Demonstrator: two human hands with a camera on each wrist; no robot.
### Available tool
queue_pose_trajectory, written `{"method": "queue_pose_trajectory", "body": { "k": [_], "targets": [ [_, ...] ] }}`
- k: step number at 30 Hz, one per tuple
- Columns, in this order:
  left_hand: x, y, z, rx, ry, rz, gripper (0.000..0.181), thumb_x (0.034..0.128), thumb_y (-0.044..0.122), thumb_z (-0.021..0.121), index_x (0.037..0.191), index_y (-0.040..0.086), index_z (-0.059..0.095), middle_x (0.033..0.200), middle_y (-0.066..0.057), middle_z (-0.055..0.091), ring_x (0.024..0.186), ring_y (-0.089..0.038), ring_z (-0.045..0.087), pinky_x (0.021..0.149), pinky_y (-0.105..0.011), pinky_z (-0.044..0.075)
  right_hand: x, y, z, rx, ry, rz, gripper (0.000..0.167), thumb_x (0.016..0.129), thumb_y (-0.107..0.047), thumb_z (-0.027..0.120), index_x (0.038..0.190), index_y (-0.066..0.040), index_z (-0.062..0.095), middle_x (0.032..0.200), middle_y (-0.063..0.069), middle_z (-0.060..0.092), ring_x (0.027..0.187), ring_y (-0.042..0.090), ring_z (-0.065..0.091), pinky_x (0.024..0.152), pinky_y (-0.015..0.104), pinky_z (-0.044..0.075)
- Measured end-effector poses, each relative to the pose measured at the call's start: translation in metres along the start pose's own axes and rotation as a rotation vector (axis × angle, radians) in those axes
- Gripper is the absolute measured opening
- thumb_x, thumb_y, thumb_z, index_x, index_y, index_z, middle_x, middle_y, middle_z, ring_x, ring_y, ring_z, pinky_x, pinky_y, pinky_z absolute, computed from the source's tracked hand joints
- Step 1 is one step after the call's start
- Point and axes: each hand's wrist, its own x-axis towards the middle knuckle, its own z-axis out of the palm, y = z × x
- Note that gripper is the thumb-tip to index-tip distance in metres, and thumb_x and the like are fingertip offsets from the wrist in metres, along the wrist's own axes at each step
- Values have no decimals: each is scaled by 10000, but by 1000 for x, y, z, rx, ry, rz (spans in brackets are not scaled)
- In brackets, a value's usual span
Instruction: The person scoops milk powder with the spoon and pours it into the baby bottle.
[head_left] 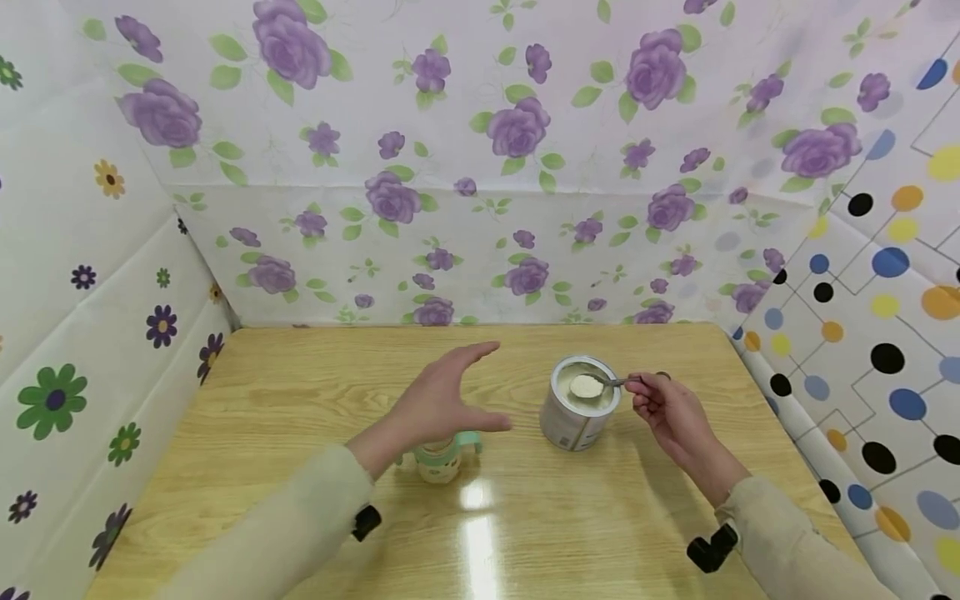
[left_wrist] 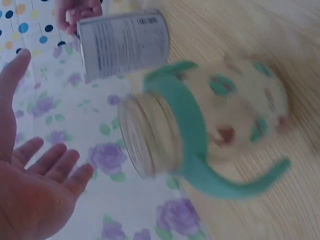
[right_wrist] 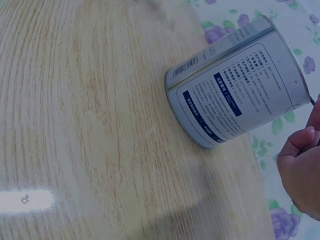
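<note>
My right hand point(head_left: 678, 421) pinches the handle of a metal spoon point(head_left: 613, 382), whose bowl holds a heap of pale powder point(head_left: 587, 386) over the mouth of an upright can point(head_left: 570, 425). In the right wrist view the hand point(right_wrist: 302, 172) is beside the rim of the printed can point(right_wrist: 240, 82). My left hand point(head_left: 435, 400) hovers with thumb and fingers spread, gripping nothing, above a small bottle point(head_left: 438, 468) with green handles. The left wrist view shows the bottle point(left_wrist: 235, 110) uncapped and the spread left hand point(left_wrist: 40, 195) off its mouth.
A wooden table point(head_left: 300, 375) carries the can and bottle. Behind it hangs a cloth with purple flowers point(head_left: 480, 250); a flower-patterned sheet point(head_left: 67, 333) stands at the left and a dotted one point(head_left: 885, 333) at the right. Light glares off the table's front part.
</note>
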Motion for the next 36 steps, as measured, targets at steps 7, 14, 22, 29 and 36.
{"method": "queue_pose_trajectory", "body": {
  "k": [7,14,22,29,36],
  "targets": [
    [-23,-35,-25,-46,-57,64,958,820,468,936,1628,265,464,1634,-21,488,1499,-332,462,1197,-591,398,0,-1,1,17,18,14,342,1159,-161,483,1051,-63,792,910,-2,796,789,64,675,753,190,561],
    [-40,-66,-26,-140,-66,43,882,849,389,929,1604,246,495,1605,-11,520,1495,-325,468,1234,-535,368,1,-1,1,13,24,10,346,1160,-166,482,1035,-74,791,903,-5,793,776,62,669,745,189,560],
    [-51,-91,-8,-200,-30,35,907,847,357,938,1612,184,483,1601,-64,529,1473,-330,500,1210,-531,400,1,2,1,21,-5,2,367,1168,-145,444,1051,-72,784,909,0,788,795,65,673,749,187,562],
    [-56,-105,6,-240,2,29,926,832,353,952,1605,144,486,1577,-119,552,1456,-339,517,1196,-544,412,4,4,1,32,-18,-7,348,1165,-148,462,1058,-65,783,919,3,794,807,70,676,763,188,559],
    [-59,-118,20,-288,8,12,950,803,315,976,1602,145,492,1588,-142,539,1447,-334,523,1194,-543,415,3,5,1,25,-4,-9,364,1166,-146,455,1039,-72,788,907,-3,792,799,65,671,759,185,552]
  ]
}}
